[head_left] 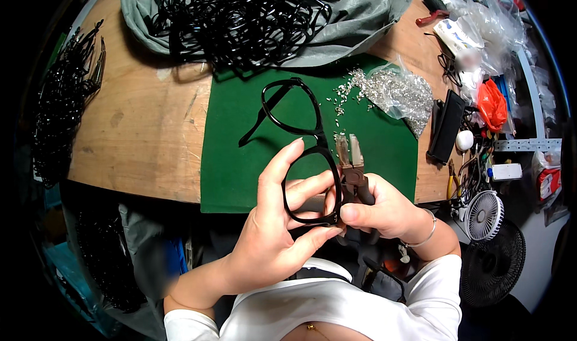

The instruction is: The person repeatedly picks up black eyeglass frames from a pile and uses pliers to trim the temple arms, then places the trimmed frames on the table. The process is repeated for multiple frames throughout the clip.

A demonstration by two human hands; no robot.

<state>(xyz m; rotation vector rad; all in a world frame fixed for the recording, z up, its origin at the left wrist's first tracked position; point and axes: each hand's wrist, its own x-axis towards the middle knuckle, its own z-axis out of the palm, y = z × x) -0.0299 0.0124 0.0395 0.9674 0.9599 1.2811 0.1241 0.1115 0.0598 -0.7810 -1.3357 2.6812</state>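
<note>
Two hands meet near the front edge of the green mat point(240, 160), and I read them left to right. My left hand point(276, 233) is wrapped around the near rim of the black spectacle frame point(300, 148), thumb and fingers pinching the lens ring, probably to steady it upright over my lap. The frame stretches away from me, its far lens and one temple lying on the mat. My right hand point(384, 211) is clenched on the pliers point(351, 169), their jaws pointing away, touching the frame's right side. Farther right, a bag of small metal parts point(396, 91) sits within reach.
</note>
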